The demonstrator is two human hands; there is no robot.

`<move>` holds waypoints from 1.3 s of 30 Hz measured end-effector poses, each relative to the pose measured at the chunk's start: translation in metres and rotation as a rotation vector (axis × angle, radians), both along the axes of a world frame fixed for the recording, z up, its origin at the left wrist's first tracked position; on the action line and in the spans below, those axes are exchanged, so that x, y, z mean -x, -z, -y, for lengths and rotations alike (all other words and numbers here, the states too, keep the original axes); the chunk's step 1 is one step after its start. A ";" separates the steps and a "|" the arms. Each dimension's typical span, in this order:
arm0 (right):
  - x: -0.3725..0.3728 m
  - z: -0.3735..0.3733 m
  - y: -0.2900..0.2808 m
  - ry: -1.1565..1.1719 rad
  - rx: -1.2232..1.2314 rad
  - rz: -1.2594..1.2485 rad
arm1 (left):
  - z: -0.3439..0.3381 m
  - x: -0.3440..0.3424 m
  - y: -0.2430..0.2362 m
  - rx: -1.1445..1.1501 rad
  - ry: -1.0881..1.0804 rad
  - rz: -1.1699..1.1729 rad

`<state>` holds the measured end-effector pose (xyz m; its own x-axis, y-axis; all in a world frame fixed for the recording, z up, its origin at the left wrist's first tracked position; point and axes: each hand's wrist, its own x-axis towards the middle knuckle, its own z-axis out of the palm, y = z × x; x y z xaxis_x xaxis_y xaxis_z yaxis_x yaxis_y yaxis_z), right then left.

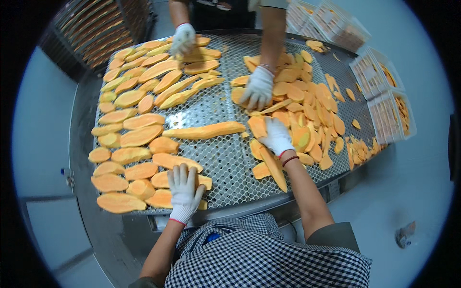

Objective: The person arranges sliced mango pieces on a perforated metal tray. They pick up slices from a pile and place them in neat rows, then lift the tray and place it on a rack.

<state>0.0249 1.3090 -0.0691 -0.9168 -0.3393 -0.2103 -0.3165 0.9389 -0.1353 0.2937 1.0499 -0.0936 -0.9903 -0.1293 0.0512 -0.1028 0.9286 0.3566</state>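
Observation:
My left hand (183, 189), in a white knit glove, lies palm down with fingers stretched over orange sweet potato slices at the near end of the laid-out rows. Under and beside it, the slices lie flat; one slice (177, 162) shows just beyond my fingertips. My right hand (277, 137), gloved too, is at the near left side of a loose pile of slices (314, 108). Its thumb and fingers close about a broad slice (257, 126). A long pointed slice (273, 169) lies just nearer than that hand. Between my hands, the perforated metal tray (225, 168) shows bare mesh.
Across the table, a co-worker's gloved hands touch the far rows (144, 72) and the pile. One long slice (204, 130) crosses the tray's middle. White plastic crates (386, 115) holding orange pieces stand at the right. A rack of loaded trays (93, 31) stands at the far left.

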 end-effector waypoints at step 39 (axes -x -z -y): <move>0.050 0.061 -0.005 -0.056 -0.590 0.076 | -0.002 0.002 -0.005 0.031 0.010 -0.109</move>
<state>-0.0253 1.2480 -0.0642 -0.8760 -0.1923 -0.4422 -0.3773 0.8444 0.3803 0.2913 1.0522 -0.0888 -0.9799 -0.1160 0.1621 -0.0556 0.9400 0.3366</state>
